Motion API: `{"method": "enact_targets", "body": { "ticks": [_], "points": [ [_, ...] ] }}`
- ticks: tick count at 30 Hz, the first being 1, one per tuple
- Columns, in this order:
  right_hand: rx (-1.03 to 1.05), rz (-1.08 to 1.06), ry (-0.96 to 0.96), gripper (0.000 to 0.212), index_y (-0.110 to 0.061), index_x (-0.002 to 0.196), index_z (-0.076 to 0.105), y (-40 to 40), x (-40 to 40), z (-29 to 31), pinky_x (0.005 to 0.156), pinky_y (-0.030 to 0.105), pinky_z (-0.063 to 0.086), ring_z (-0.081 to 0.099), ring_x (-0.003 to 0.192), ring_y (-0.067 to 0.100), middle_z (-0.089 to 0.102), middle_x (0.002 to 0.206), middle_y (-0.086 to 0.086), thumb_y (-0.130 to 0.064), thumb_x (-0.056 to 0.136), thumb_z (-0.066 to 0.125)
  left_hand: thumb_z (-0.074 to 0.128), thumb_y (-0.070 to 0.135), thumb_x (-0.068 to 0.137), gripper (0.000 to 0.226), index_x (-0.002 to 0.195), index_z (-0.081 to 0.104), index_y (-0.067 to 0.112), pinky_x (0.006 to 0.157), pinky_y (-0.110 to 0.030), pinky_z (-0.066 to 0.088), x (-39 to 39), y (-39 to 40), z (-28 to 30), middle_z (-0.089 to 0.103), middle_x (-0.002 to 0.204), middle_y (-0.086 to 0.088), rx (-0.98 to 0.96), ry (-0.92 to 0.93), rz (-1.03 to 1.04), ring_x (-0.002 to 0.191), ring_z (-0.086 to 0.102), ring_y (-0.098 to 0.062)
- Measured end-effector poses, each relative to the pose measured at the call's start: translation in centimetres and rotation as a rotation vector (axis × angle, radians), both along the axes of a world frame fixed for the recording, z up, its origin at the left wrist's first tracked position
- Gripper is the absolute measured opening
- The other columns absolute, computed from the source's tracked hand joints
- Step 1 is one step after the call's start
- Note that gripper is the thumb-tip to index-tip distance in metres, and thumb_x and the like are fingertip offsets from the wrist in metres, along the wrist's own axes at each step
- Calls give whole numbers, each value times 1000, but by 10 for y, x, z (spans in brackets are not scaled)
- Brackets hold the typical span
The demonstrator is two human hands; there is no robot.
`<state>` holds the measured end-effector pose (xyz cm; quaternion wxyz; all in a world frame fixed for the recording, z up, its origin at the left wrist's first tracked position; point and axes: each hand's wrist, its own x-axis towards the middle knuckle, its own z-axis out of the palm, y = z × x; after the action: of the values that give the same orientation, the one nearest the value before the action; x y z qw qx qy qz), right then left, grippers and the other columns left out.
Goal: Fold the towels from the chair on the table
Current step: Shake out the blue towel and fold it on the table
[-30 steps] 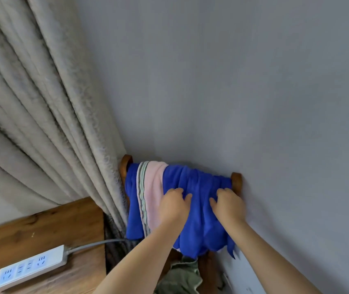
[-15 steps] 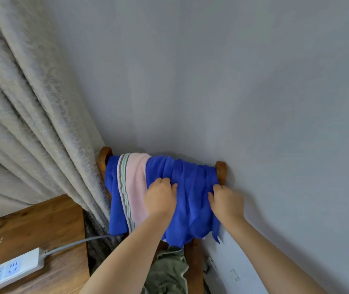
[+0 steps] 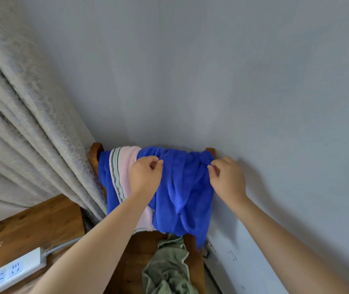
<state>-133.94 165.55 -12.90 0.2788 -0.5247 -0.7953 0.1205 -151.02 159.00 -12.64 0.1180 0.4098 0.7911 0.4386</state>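
Observation:
A blue towel (image 3: 183,187) hangs bunched over the back of a wooden chair (image 3: 95,150) against the grey wall. My left hand (image 3: 146,175) pinches its upper left edge. My right hand (image 3: 226,177) pinches its upper right edge near the chair's right post. To the left, a pink towel (image 3: 126,164) with striped trim lies over another blue towel (image 3: 103,177) on the same chair back. A green towel (image 3: 167,266) sits crumpled on the chair seat below.
A beige curtain (image 3: 31,134) hangs at the left, touching the chair. The wooden table (image 3: 31,225) lies at lower left with a white power strip (image 3: 10,270) and its cable on it. The wall (image 3: 275,102) runs close on the right.
Both hands have gone from lying on the blue towel to pinching its top edge, now spread wider apart. The view has shifted closer to the chair.

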Motion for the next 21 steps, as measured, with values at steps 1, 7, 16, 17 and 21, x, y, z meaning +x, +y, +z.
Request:
{"method": "enact_targets", "body": {
  "ticks": [1,7,16,17,21],
  "points": [
    [2,-1,59,17,3,82,66,0,0,6,60,24,27,54,78,29,58,82,15,-9,87,54,53,9,87,49,46,27,17,43,-15,31,1,0,7,29,42,4,37,-3,0,43,26,-10],
    [63,1,382,9,6,77,66,6,-9,48,59,16,25,54,72,29,58,72,16,0,82,60,56,13,87,36,53,46,16,49,-16,30,-3,-4,57,41,52,2,211,7,15,54,39,-13],
    [92,218,552,13,4,85,64,-12,-65,121,62,16,29,52,78,21,61,86,18,-6,87,55,59,15,87,18,71,57,20,55,-4,36,-51,-47,169,50,62,16,481,70,126,58,46,1],
    [112,252,549,14,4,84,63,-19,-74,128,61,16,29,50,76,19,61,84,17,-6,87,54,59,15,87,19,69,57,22,56,-6,36,-57,-57,172,51,62,15,504,54,157,58,46,1],
    [155,408,587,15,5,80,63,-61,-118,155,57,15,25,46,71,15,53,73,4,-5,87,55,60,9,85,13,75,59,18,62,-10,40,-89,-122,179,53,63,12,632,49,338,62,48,-2]
  ]
}}
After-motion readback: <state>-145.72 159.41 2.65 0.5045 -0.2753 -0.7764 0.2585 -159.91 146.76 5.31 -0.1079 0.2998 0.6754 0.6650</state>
